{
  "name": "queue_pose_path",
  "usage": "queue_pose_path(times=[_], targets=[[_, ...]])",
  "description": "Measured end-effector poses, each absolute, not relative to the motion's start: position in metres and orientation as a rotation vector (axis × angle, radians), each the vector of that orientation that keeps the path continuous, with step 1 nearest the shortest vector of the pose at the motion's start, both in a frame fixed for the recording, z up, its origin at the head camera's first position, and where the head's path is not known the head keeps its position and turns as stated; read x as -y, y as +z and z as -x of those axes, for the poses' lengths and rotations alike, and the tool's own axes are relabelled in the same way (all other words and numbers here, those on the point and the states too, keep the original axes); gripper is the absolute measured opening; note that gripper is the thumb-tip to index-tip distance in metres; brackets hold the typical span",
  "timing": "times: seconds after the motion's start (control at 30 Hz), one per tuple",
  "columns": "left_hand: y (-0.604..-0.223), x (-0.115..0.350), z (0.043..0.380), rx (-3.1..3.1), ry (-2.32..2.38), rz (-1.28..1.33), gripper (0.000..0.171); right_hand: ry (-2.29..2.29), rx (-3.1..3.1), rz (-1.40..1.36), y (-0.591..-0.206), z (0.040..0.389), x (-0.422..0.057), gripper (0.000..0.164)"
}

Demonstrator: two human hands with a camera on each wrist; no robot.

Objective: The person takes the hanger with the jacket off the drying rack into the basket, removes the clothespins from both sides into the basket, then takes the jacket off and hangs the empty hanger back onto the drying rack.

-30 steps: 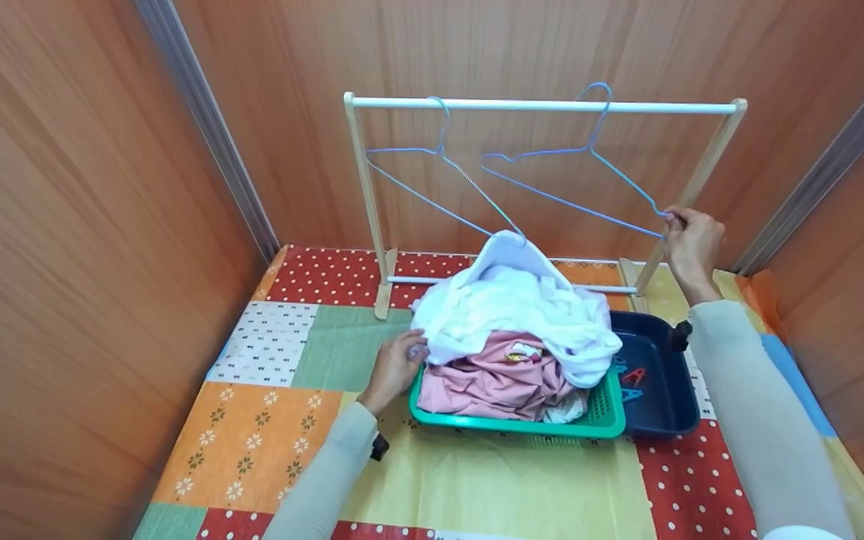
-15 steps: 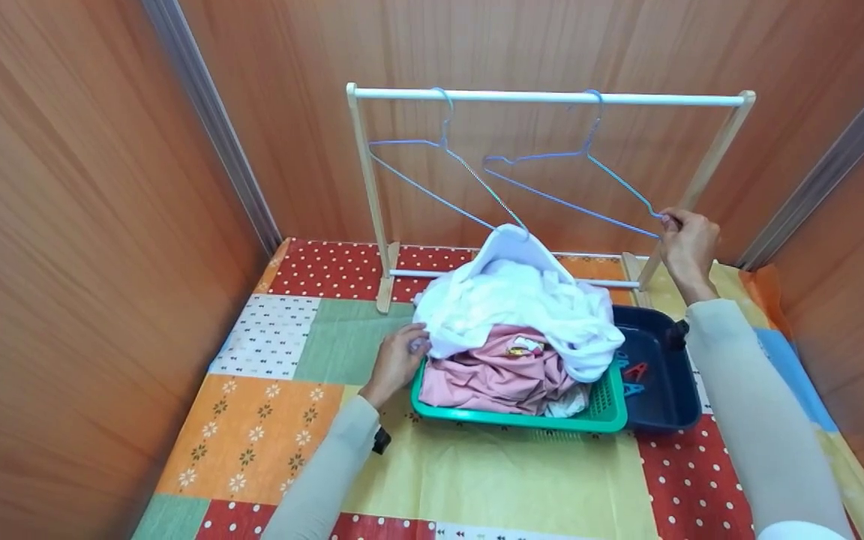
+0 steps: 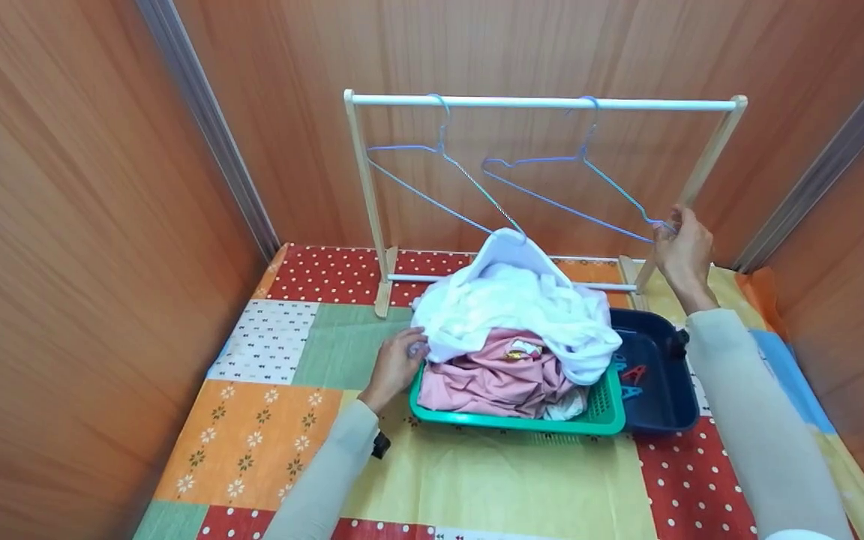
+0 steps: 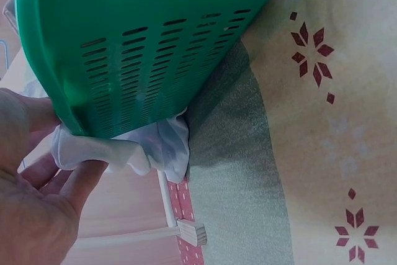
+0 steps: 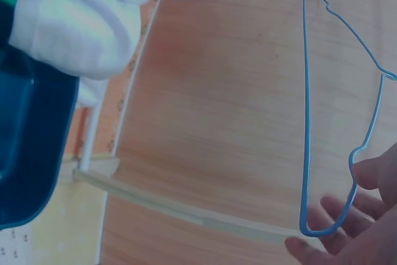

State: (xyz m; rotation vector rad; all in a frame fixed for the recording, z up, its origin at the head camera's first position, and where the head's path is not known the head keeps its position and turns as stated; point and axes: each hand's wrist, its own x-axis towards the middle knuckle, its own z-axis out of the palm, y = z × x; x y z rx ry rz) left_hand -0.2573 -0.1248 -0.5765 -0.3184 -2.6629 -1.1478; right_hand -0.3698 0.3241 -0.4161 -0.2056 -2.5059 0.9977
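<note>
A blue wire hanger (image 3: 544, 199) hangs by its hook on the white rod of a small rack, right of a second hanger (image 3: 469, 180). My right hand (image 3: 685, 251) is at its right end. In the right wrist view, the thumb touches the hanger wire (image 5: 305, 116) and the loosely spread fingers lie behind it. My left hand (image 3: 396, 365) pinches the edge of a white garment (image 3: 511, 300) at the left of a green basket (image 3: 514, 424). In the left wrist view, white cloth (image 4: 99, 153) shows between thumb and fingers, beside the basket wall.
The wooden rack (image 3: 368, 202) stands behind the basket, against a wood panel. A pink garment (image 3: 496, 382) fills the basket's front. To its right is a dark blue tray (image 3: 664, 390) with several clothespins. The patchwork cloth (image 3: 544, 480) covers the surface.
The right hanger's hook has come down onto the rod. My right hand has shifted slightly down and left, its fingers looser. My left hand stays at the white garment.
</note>
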Motion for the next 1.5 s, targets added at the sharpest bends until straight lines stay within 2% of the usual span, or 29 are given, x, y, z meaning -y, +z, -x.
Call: queue_pose_path(times=[0.1, 0.17, 0.5, 0.73, 0.93, 1.1, 1.2, 1.5], targets=[[-0.576, 0.125, 0.257, 2.677, -1.157, 0.300, 0.020, 1.023, 2.490, 0.200, -0.416, 0.363, -0.325, 0.057], [-0.575, 0.125, 0.257, 2.685, -1.157, 0.294, 0.021, 1.015, 2.448, 0.198, -0.418, 0.355, -0.324, 0.060], [-0.569, 0.125, 0.253, 2.630, -1.163, 0.272, 0.020, 0.911, 2.136, 0.065, -0.452, 0.308, -0.307, 0.034], [-0.564, 0.128, 0.254, 2.572, -1.251, 0.149, 0.033, 0.898, 2.325, -0.071, -0.479, 0.291, -0.298, 0.032], [-0.567, 0.135, 0.257, 2.639, -1.482, 0.073, 0.050, 1.008, 2.755, -0.180, -0.499, 0.284, -0.303, 0.045], [-0.571, 0.139, 0.261, 2.691, -1.725, -0.060, 0.057, 1.038, 3.008, -0.252, -0.515, 0.283, -0.306, 0.065], [-0.575, 0.141, 0.264, 2.692, -1.809, -0.116, 0.061, 1.067, 3.081, -0.245, -0.523, 0.284, -0.306, 0.070], [-0.576, 0.142, 0.271, 2.605, -1.866, -0.027, 0.049, 1.106, 3.197, -0.146, -0.533, 0.287, -0.305, 0.072]])
